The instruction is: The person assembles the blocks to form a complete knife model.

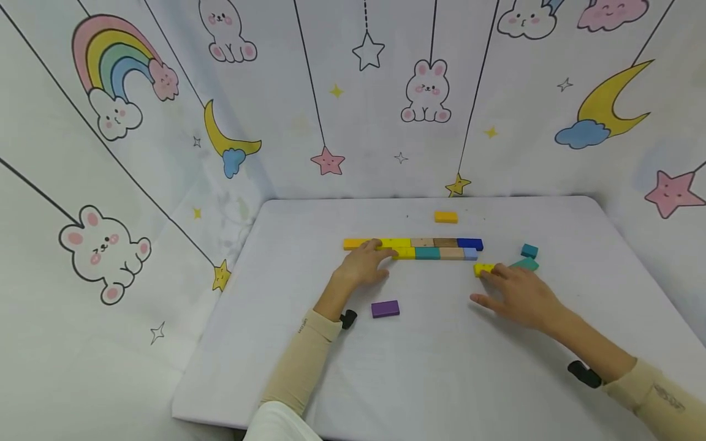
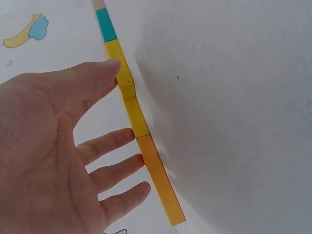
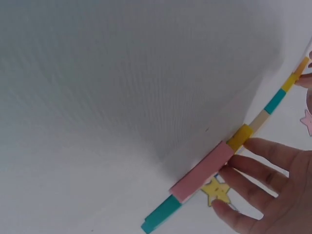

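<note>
My left hand point(image 1: 361, 266) lies at the left end of two rows of blocks on the white table. Its fingertips touch a yellow block point(image 2: 119, 61) and the end of an orange block point(image 2: 161, 180). My right hand point(image 1: 521, 294) is at the right of the rows, thumb stretched out apart from the blocks. One fingertip touches a small yellow block point(image 3: 240, 137); others meet a pink block point(image 3: 202, 170), which the hand hides in the head view. Beyond the pink block lies a teal block point(image 3: 162, 213). Neither hand grips anything.
The back row ends in a dark blue block point(image 1: 471, 244), the front row in a light blue block point(image 1: 470, 253). A purple block point(image 1: 385, 309) lies nearer me, an orange-yellow block point(image 1: 445, 217) behind the rows. A small teal block point(image 1: 529, 250) sits past my right hand.
</note>
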The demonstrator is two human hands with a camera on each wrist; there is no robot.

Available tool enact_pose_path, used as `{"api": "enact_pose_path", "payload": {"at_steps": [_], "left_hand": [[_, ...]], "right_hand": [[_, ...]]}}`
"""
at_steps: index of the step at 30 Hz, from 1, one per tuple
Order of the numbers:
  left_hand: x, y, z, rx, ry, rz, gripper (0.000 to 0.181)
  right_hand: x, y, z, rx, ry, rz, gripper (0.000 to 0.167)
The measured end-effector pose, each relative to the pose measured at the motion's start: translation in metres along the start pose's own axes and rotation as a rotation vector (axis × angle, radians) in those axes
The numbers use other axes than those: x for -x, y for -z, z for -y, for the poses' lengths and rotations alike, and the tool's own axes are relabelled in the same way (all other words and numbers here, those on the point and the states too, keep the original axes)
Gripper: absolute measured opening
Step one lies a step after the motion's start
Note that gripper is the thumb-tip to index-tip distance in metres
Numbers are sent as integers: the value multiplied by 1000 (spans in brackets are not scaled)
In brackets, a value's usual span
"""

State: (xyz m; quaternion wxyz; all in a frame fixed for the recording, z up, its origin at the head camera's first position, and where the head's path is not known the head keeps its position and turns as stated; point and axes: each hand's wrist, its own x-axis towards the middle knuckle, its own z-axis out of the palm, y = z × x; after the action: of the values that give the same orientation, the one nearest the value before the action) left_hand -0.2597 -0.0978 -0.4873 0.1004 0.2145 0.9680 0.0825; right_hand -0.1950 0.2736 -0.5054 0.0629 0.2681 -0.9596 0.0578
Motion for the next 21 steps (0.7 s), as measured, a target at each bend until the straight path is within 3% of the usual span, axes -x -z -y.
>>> {"api": "enact_pose_path", "payload": {"at_steps": [8, 21], "left_hand": [[0, -1, 2, 5, 0, 12, 52], [-2, -1, 3, -13, -8, 19, 50]], "right_hand": [[0, -1, 18, -73, -31, 33, 59], [-11, -4, 45, -122, 26, 44, 57]]}}
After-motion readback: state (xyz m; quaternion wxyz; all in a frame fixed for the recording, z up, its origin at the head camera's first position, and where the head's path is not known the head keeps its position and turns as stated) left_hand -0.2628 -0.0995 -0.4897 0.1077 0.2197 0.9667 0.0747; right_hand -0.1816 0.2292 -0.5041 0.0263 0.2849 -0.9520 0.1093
